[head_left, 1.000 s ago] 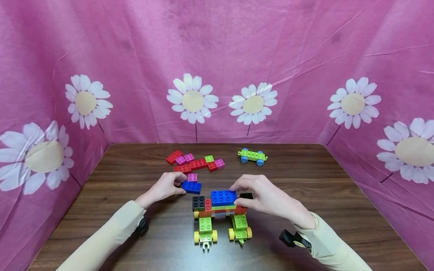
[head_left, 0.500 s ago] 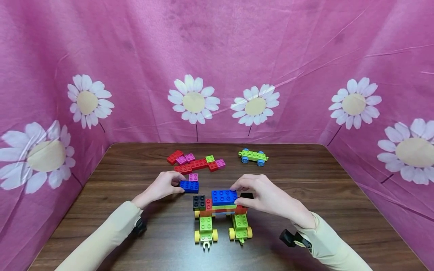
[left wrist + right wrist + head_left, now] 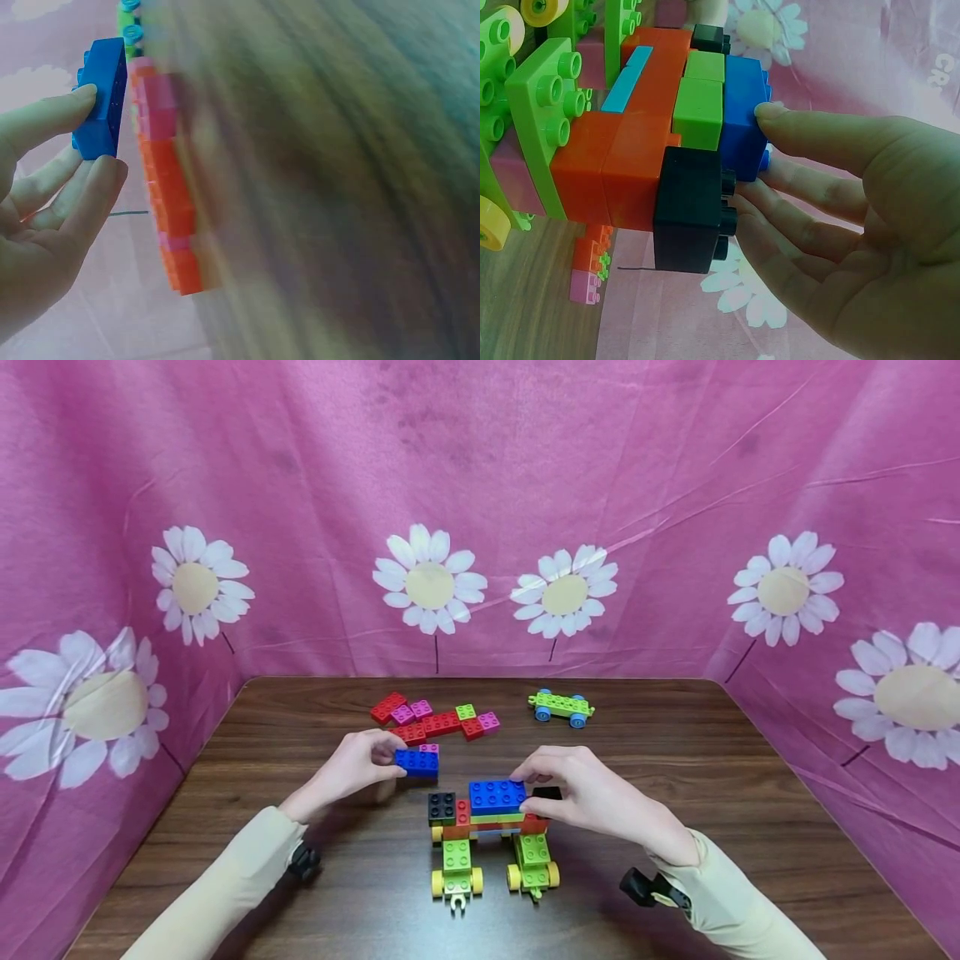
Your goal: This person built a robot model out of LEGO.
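Between thumb and fingers, my left hand (image 3: pixel 351 768) pinches a blue eight-stud toy brick (image 3: pixel 417 763), held above the table; the left wrist view shows this brick (image 3: pixel 103 101) tilted, with the thumb on one side. My right hand (image 3: pixel 585 793) grips the right end of another blue brick (image 3: pixel 495 797), which sits on top of a built model with yellow wheels. In the right wrist view that top brick (image 3: pixel 742 112) rests on light green bricks (image 3: pixel 697 109), beside a black brick (image 3: pixel 688 210). The model's green wheeled bases (image 3: pixel 457 860) stand on the table.
Farther back lie several red bricks (image 3: pixel 442 722), with pink bricks and a green brick (image 3: pixel 465 712) among them. One pink brick (image 3: pixel 429 748) is partly hidden behind the left hand's blue brick. A green wheeled base (image 3: pixel 561 704) with blue wheels stands at the back right of the wooden table (image 3: pixel 660 743).
My left hand has drawn the blue brick slightly left, then raised it off the table, now partly covering the pink brick. My right hand has stayed on the model's blue brick.
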A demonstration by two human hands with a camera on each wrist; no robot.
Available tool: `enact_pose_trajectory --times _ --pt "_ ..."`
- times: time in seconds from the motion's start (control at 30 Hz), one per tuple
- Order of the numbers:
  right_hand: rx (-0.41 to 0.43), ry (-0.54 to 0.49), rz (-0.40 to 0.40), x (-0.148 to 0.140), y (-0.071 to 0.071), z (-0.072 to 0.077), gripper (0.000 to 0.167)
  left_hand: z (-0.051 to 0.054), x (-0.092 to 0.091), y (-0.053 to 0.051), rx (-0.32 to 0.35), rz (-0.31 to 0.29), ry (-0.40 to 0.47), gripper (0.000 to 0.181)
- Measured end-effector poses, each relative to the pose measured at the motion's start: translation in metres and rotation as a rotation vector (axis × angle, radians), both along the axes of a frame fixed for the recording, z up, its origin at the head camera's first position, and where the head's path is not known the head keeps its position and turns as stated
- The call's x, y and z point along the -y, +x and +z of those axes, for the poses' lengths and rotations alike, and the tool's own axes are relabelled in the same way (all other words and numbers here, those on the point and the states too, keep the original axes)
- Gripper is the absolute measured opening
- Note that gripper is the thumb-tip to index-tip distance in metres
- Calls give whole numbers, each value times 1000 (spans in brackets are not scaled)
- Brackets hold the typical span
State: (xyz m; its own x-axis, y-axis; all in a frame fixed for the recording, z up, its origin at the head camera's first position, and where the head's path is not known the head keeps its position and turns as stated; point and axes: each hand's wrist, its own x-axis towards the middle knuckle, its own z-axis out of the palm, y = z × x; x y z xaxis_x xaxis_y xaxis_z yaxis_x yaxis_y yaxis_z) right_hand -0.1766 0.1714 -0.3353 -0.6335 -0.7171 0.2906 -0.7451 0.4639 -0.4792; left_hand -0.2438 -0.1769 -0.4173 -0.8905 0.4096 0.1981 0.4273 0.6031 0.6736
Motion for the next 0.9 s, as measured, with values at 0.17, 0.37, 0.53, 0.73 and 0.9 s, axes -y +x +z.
enact_pose_trajectory --times 0.17,0.37,0.53,0.73,0.9 --pt "10 -2 -7 -1 0 0 23 16 -4 6 -11 9 41 31" --pt "11 -6 -8 -1 -1 -1 23 35 -11 13 -39 4 96 31" --pt "21 -7 -11 -2 -1 -2 24 50 -19 21 -69 1 111 32" --pt "22 -8 -14 -3 -2 -3 24 69 -30 32 -69 -21 136 36" --pt "15 -16 -11 -3 -1 -3 23 78 -43 42 -92 -47 156 37"
